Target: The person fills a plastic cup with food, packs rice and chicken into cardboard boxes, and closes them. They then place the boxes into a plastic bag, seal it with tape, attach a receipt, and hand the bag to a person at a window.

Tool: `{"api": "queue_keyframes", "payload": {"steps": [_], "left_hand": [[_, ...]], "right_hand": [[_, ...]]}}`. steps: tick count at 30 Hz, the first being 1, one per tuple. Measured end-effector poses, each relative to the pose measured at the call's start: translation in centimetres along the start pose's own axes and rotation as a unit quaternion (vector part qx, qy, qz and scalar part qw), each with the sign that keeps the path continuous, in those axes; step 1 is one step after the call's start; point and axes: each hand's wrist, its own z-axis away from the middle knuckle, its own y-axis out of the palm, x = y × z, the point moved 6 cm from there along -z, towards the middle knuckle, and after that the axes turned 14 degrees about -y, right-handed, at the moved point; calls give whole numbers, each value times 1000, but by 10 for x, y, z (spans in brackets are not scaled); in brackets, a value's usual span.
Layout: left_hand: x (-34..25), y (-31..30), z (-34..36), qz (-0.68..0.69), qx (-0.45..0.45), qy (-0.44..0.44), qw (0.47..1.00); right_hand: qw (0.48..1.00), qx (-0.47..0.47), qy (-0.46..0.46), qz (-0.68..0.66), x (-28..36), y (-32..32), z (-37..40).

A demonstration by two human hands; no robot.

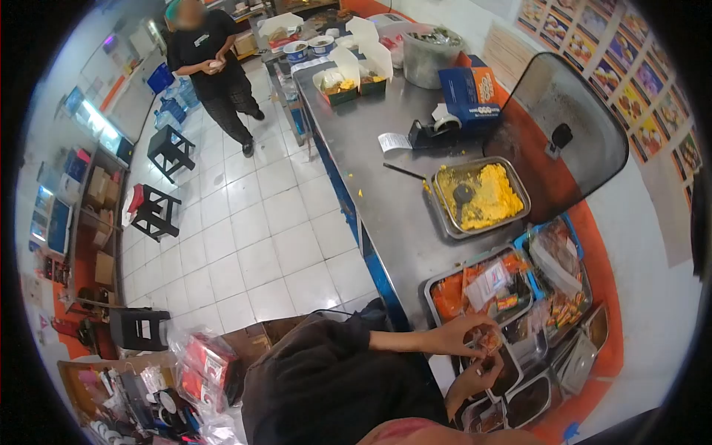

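Observation:
My left hand (454,338) reaches in from the left, fingers closed around a small clear plastic packet (489,343) with orange-red contents. Just below it, my right hand (478,377) is curled with its fingertips close to the same packet. Its exact grip is partly hidden. Both hands are above metal containers (528,400) at the near end of the counter. Beyond them stands a metal tray (432,293) of orange and red packets, with a white packet (489,285) on top.
A tray of yellow food (493,196) with a dark ladle (463,194) stands farther along the steel counter (356,137). Behind are a tape dispenser (437,133), open food boxes (337,85) and a large tub (430,59). Another person (208,52) stands left, near black stools (170,152).

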Motion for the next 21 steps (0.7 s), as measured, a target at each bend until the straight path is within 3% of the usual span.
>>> {"api": "queue_keyframes", "payload": {"steps": [2,3,5,6,10,12,15,21], "left_hand": [[-5,3,-11,74,80,-50,993],[-7,-50,13,57,79,-70,993],[-12,-67,-2,95,67,-51,992],[-12,-73,-8,113,60,-48,991],[-14,-83,-9,35,17,-22,999],[-23,-90,-7,35,-27,-1,999],[-29,-83,0,51,10,-21,998],[-30,-77,30,43,-18,-34,998]], "right_hand": [[995,-51,-72,51,8,-14,-15],[997,-51,-52,34,28,23,5],[988,-21,-136,70,20,24,-11],[989,-34,-142,21,32,30,-17],[992,-32,-119,-20,39,35,-22],[991,-5,40,-128,24,31,-25],[983,-7,-25,-183,21,29,-28],[982,28,-18,-185,26,23,-23]]}}
